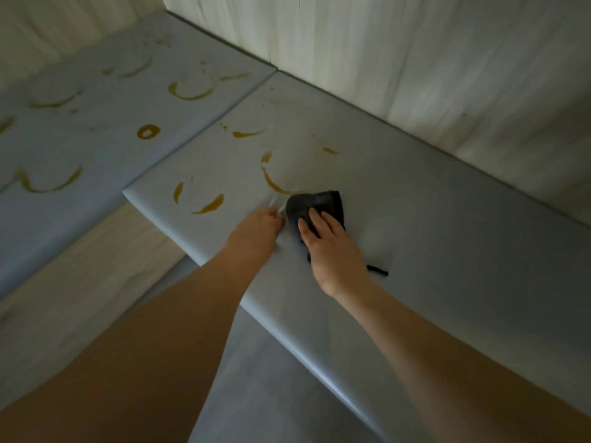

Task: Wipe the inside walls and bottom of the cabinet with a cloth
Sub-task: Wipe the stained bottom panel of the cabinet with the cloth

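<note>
A dark cloth [315,204] lies bunched on the grey liner sheet [431,238] that covers the cabinet bottom. My right hand [329,247] presses flat on the cloth with straight fingers. My left hand [259,225] rests just left of the cloth, fingers bent down onto the liner, which wrinkles under its fingertips. Brown-yellow curved stains [273,182] mark the liner right beside and beyond the cloth. The pale wood-grain back wall [399,52] rises behind.
A second grey liner sheet [96,129] to the left carries several more brown ring and arc stains [147,132]. Bare wood of the cabinet floor [96,266] shows between the sheets. The near liner edge [224,270] curls up.
</note>
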A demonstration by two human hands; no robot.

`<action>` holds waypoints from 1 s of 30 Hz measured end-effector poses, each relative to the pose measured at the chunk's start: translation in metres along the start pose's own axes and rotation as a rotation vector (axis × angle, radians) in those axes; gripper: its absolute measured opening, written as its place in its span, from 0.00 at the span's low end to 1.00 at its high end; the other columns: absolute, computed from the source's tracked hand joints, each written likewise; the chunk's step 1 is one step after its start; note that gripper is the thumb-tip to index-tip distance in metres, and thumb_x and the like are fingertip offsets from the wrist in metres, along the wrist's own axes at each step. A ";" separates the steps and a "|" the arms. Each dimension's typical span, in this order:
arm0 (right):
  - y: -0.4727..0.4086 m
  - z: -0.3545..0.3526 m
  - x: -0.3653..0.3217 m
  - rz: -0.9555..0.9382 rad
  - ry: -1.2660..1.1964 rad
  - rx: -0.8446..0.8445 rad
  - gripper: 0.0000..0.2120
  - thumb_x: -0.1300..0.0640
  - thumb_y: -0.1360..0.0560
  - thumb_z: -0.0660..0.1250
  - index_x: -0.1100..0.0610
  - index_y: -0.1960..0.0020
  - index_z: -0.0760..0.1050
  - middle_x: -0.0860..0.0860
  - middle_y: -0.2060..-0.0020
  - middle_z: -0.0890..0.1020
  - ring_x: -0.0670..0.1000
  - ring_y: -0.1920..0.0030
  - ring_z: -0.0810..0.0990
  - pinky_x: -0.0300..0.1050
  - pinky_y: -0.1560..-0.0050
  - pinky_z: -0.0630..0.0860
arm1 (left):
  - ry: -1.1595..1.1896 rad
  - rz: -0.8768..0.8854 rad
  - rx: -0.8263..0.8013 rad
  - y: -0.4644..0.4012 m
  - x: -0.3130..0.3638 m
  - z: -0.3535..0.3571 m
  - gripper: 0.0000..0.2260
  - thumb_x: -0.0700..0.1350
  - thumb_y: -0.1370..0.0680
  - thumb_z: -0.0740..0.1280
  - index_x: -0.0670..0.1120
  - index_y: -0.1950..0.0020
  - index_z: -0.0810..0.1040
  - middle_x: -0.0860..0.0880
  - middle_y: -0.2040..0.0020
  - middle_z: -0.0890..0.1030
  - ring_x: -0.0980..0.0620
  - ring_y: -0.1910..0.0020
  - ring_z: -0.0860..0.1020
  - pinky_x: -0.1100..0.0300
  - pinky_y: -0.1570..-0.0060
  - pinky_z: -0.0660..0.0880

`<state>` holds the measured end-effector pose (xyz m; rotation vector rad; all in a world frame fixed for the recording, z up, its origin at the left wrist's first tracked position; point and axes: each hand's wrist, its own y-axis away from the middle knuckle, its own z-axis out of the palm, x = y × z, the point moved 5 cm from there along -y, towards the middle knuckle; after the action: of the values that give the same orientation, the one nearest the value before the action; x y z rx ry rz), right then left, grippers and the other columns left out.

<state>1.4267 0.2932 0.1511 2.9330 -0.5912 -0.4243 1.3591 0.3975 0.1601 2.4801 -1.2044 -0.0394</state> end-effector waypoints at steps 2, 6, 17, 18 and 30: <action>-0.008 -0.006 0.017 -0.023 0.053 -0.053 0.25 0.60 0.19 0.49 0.52 0.23 0.49 0.50 0.23 0.48 0.53 0.24 0.48 0.45 0.27 0.52 | -0.003 -0.014 -0.017 0.000 0.000 -0.001 0.19 0.35 0.20 0.56 0.43 0.29 0.68 0.44 0.30 0.66 0.45 0.35 0.69 0.57 0.43 0.66; -0.023 -0.026 0.069 0.216 0.134 -0.054 0.27 0.60 0.19 0.53 0.53 0.23 0.49 0.52 0.23 0.49 0.56 0.24 0.51 0.47 0.28 0.54 | 0.014 -0.020 -0.035 -0.003 -0.004 0.000 0.17 0.36 0.20 0.56 0.43 0.31 0.70 0.45 0.32 0.69 0.45 0.36 0.71 0.56 0.41 0.68; -0.015 -0.006 0.012 0.102 -0.206 -0.022 0.33 0.67 0.21 0.53 0.50 0.22 0.43 0.49 0.23 0.42 0.52 0.24 0.43 0.46 0.26 0.50 | -0.220 -0.014 -0.061 -0.040 0.004 -0.031 0.13 0.41 0.23 0.62 0.47 0.39 0.77 0.46 0.41 0.77 0.45 0.43 0.77 0.55 0.50 0.74; -0.022 -0.010 0.018 0.137 -0.237 -0.024 0.34 0.67 0.21 0.52 0.49 0.23 0.40 0.49 0.23 0.42 0.51 0.24 0.44 0.44 0.27 0.49 | -0.243 0.009 -0.051 -0.047 0.006 -0.037 0.12 0.42 0.23 0.62 0.47 0.41 0.77 0.46 0.43 0.77 0.45 0.44 0.78 0.55 0.52 0.73; -0.079 -0.038 0.079 0.584 -0.166 0.091 0.30 0.44 0.21 0.58 0.47 0.23 0.50 0.51 0.24 0.44 0.55 0.24 0.44 0.52 0.26 0.46 | -0.165 0.362 0.142 -0.151 -0.007 -0.069 0.20 0.39 0.22 0.61 0.47 0.30 0.67 0.48 0.32 0.67 0.46 0.34 0.67 0.53 0.42 0.69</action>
<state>1.5365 0.3361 0.1537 2.6343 -1.4590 -0.5740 1.4813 0.5096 0.1704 2.3717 -1.7651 -0.0637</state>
